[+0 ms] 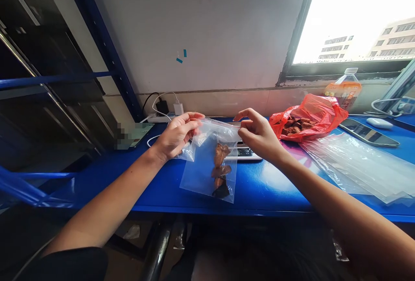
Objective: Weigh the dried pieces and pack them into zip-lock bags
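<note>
Head view: over the bench point(155, 192), the left hand point(175, 137) pinches a clear bag point(199, 177) of brown pieces point(221, 158), the right hand point(259, 133) its opposite top corner. Either grip slipping could spill them if the bag is unsealed.

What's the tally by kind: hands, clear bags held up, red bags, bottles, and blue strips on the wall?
Hands: 2, left hand and right hand
Held clear bag: 1
Red bag: 1
Bottle: 1
Blue strips: 2
Total: 7
</note>
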The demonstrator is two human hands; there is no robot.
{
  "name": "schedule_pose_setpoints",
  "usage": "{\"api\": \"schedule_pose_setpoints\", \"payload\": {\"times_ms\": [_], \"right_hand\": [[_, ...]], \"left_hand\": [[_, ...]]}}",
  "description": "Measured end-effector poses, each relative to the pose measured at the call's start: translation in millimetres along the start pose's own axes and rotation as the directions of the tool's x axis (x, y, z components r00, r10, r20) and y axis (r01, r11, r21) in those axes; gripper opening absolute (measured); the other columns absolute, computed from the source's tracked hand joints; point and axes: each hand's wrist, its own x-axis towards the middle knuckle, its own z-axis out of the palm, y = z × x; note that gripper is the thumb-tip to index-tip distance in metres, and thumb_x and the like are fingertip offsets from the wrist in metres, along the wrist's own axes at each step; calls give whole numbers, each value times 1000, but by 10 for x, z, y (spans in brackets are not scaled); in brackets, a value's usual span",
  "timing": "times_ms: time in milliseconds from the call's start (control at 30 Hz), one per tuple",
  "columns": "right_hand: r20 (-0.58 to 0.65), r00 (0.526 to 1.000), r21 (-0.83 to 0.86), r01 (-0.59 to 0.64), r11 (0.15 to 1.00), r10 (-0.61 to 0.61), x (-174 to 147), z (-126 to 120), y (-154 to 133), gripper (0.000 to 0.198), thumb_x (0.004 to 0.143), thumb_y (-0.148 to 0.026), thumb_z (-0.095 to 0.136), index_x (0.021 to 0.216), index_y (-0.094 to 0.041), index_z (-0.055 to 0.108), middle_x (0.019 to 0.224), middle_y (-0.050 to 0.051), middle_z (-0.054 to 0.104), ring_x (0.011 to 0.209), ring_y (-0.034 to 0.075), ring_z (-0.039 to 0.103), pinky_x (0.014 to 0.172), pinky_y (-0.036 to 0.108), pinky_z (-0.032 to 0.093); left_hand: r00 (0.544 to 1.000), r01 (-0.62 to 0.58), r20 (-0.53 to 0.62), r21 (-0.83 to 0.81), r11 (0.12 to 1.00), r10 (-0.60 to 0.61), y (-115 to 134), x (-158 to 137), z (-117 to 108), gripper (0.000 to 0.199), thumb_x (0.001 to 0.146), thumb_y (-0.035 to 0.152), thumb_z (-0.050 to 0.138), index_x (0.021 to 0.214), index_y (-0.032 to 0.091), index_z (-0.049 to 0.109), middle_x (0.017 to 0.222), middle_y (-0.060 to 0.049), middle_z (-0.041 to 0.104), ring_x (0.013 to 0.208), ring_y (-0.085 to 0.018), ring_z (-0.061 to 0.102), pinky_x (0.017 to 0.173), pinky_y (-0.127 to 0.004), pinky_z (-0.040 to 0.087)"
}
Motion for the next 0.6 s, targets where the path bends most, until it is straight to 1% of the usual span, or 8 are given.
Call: {"api": "schedule_pose_setpoints", "payload": {"times_ms": [133, 267, 333, 400, 467, 533, 567, 600], "right_hand": [[9, 1000, 19, 1, 1000, -1, 11, -40, -26, 27, 67, -13, 45, 92, -19, 52, 51, -9, 39, 45, 6, 29, 43, 20, 23], [39, 999, 56, -14, 998, 12, 31, -109, -51, 28, 65, -13, 45, 91, -19, 53, 50, -9, 37, 45, 6, 30, 44, 21, 25], [50, 999, 35, -7, 999, 6, 42, -142, -39, 27, 66, -13, 44, 90, -19, 53, 50, -9, 36, 46, 7, 31, 45, 22, 27], [31, 998, -90, 58, 994, -55, 53, -165, -6, 26, 67, -13, 45, 91, -18, 54, 54, -7, 40, 50, 8, 36, 49, 23, 32], [41, 984, -296, 176, 939, -172, 58, -170, 39, 29, 68, -13, 48, 95, -18, 55, 64, -3, 49, 60, 11, 45, 59, 27, 38], [114, 957, -454, 288, 843, -266, 51, -143, 79, 33, 68, -12, 50, 100, -18, 56, 80, 2, 57, 76, 15, 51, 71, 31, 42], [154, 947, -490, 322, 810, -284, 41, -116, 92, 35, 68, -11, 51, 103, -18, 56, 87, 4, 59, 82, 17, 53, 76, 33, 42], [186, 940, -498, 340, 798, -285, 29, -80, 97, 37, 69, -10, 51, 105, -18, 56, 92, 5, 61, 87, 18, 54, 79, 34, 43]], "left_hand": [[1000, -15, -20, -15, 1000, 15, -19, 8, -10, 31, 66, 21, 75, 94, 15, 63, 72, 2, 54, 61, -7, 48, 58, -20, 40], [1000, 9, -21, 6, 1000, -9, -31, 2, 25, 37, 63, 20, 74, 97, 17, 60, 74, 2, 57, 62, -9, 51, 60, -23, 41], [1000, 16, -13, 28, 999, -16, -30, -4, 36, 38, 63, 21, 73, 98, 16, 58, 74, 2, 57, 63, -9, 51, 61, -24, 41], [1000, 2, -6, 62, 998, -2, -33, -9, 31, 38, 65, 21, 72, 99, 17, 57, 73, 2, 57, 63, -10, 51, 61, -24, 41], [999, -38, 18, 133, 990, 36, -46, -13, 17, 38, 67, 21, 70, 101, 18, 54, 71, 3, 57, 62, -10, 51, 60, -24, 40], [994, -97, 66, 258, 961, 83, -72, -21, 8, 37, 70, 21, 68, 103, 20, 52, 67, 5, 56, 61, -10, 50, 59, -23, 38], [990, -131, 98, 331, 935, 104, -89, -28, 11, 35, 72, 21, 67, 104, 20, 52, 65, 5, 55, 60, -10, 50, 58, -23, 38], [984, -165, 131, 401, 901, 122, -109, -38, 20, 34, 74, 21, 65, 105, 21, 51, 64, 6, 54, 60, -10, 50, 58, -23, 38]]}}
